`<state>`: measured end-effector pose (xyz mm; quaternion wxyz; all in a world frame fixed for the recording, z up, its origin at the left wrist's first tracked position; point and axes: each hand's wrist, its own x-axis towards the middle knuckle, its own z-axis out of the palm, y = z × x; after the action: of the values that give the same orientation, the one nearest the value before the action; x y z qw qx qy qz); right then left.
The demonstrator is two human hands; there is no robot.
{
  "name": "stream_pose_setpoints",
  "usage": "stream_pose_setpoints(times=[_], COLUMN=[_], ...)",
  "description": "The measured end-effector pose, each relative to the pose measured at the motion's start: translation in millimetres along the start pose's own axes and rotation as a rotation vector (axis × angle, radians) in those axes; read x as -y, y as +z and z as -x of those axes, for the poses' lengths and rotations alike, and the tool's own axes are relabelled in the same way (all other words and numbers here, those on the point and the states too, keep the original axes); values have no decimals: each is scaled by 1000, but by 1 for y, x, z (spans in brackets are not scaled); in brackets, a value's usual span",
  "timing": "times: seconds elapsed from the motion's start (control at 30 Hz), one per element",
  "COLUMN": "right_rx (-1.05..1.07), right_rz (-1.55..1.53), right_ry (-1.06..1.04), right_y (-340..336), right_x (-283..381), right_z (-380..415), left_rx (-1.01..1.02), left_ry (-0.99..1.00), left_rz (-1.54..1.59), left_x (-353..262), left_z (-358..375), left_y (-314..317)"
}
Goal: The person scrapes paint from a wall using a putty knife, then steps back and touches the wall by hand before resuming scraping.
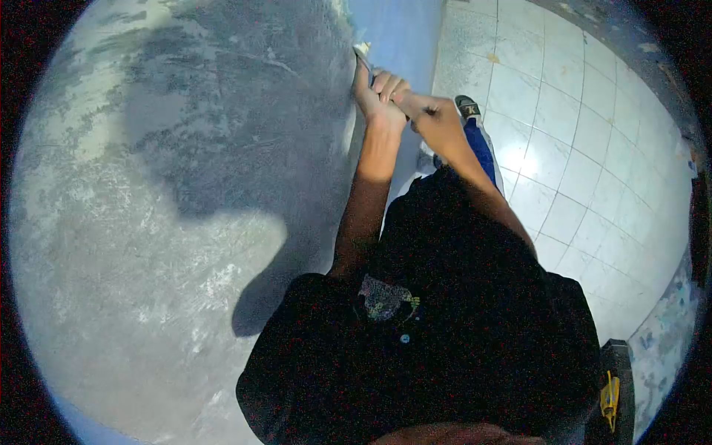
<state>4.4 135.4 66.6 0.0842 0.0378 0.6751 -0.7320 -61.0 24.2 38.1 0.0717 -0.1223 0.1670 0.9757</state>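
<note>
My left hand (382, 96) is raised at the edge of a grey, patchy plastered surface (185, 148), with its fingers wrapped round a thin scraper-like tool (363, 57). A small pale yellowish-white lump (365, 47) sits at the tool's tip, beside the border between the grey surface and a blue strip (400, 33). My right hand (436, 119) is closed and meets the fingers of my left hand. Something small and dark shows at its curled fingers, but what it grips is too hidden to make out.
Pale floor tiles (564, 148) spread over the right side. A dark shoe (467, 107) and a blue trouser leg (480, 148) show below my right hand. At the lower right a yellow object (610, 400) lies on a black item (617, 360). My shadow falls on the grey surface.
</note>
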Motion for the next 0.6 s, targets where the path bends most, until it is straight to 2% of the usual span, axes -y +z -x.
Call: stream_pose_setpoints(times=[0.03,0.07,0.1,0.13,0.2,0.23,0.27,0.3,0.33,0.37,0.4,0.43,0.5,0.57,0.6], right_rx=[-25,-49,-74,4,-39,-68,-65,-65,-64,-64,-113,-78,-21,-78,-85], right_rz=[16,38,66,69,95,106,-8,2,12,28,132,155,187,108,67], right_ry=[-1,1,8,169,60,-7,42,27,19,10,-110,-65,-14,-74,-70], right_y=[0,-4,-9,-20,-14,-10,-2,-2,-2,-3,-5,-10,-15,-1,5], right_x=[2,8,11,9,-4,-5,8,8,4,2,1,3,9,18,20], right_z=[-3,-7,-12,-20,-8,-6,1,-2,-6,-10,-17,-14,-21,-4,0], left_rx=[104,-112,-139,-165,-161,-11,141,279,56,34,-1,-37,133,377,371], left_ry=[-56,53,61,73,88,24,-43,-107,-43,-12,18,49,-8,-102,-203], left_rz=[74,-137,-100,-64,-32,90,205,319,54,5,-35,-74,71,245,386], left_x=[-3,2,9,15,15,12,9,4,0,1,6,10,9,-1,-5], left_z=[2,0,-1,-5,-3,-5,-6,-5,7,-5,-20,-24,-20,-5,-3], left_y=[-9,11,20,27,30,15,-6,-18,8,15,15,14,10,-7,-14])
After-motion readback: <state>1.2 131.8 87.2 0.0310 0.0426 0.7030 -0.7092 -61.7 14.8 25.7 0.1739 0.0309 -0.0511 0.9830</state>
